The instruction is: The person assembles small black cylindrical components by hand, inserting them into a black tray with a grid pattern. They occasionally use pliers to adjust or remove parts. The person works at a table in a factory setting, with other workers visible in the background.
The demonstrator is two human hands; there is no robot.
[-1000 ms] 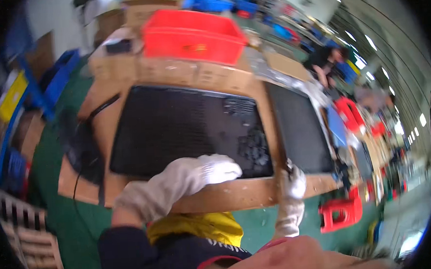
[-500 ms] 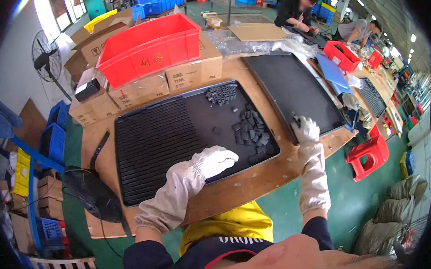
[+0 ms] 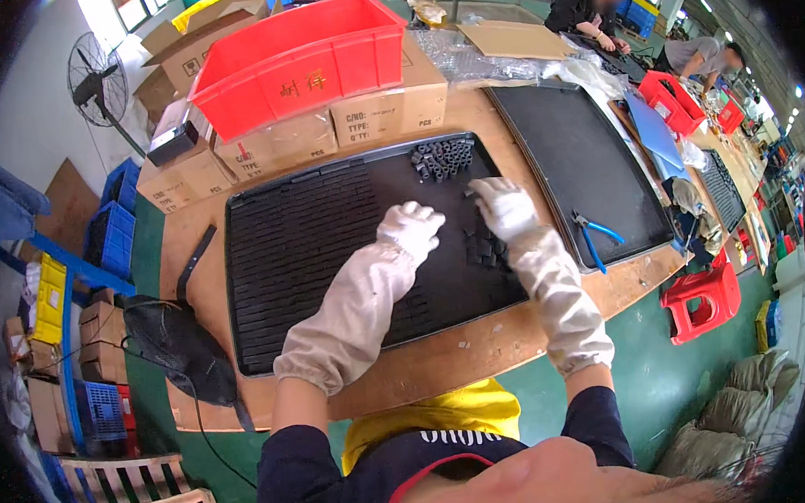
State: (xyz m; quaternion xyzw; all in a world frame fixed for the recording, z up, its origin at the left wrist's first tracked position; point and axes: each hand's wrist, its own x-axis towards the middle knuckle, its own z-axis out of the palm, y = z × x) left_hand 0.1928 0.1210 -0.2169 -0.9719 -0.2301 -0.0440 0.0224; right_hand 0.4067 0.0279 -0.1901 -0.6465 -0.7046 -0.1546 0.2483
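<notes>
Both my hands wear white gloves and are over a black tray [image 3: 443,325] on the table. My left hand [image 3: 410,230] hovers above the tray's bare middle, fingers bent and slightly apart, with nothing visible in them. My right hand [image 3: 507,208] reaches down over the loose black blocks [image 3: 484,247], its fingertips closed around a small black block [image 3: 469,193]. Neat rows of black strips [image 3: 298,248] fill the tray's left part. A cluster of small black tube-like pieces [image 3: 441,158] stands at its far right. My right hand hides part of the loose pile.
Blue-handled pliers [image 3: 593,237] lie on a second black tray [image 3: 579,151] to the right. Behind the first tray, a red bin [image 3: 311,70] sits on cardboard boxes [image 3: 386,113]. A black mesh bag [image 3: 175,341] lies at left, a red stool [image 3: 701,304] at right. Two people work farther back.
My right hand has left the second tray, where the pliers now lie uncovered, and moved left to the loose blocks. My left hand has moved farther from me over the tray.
</notes>
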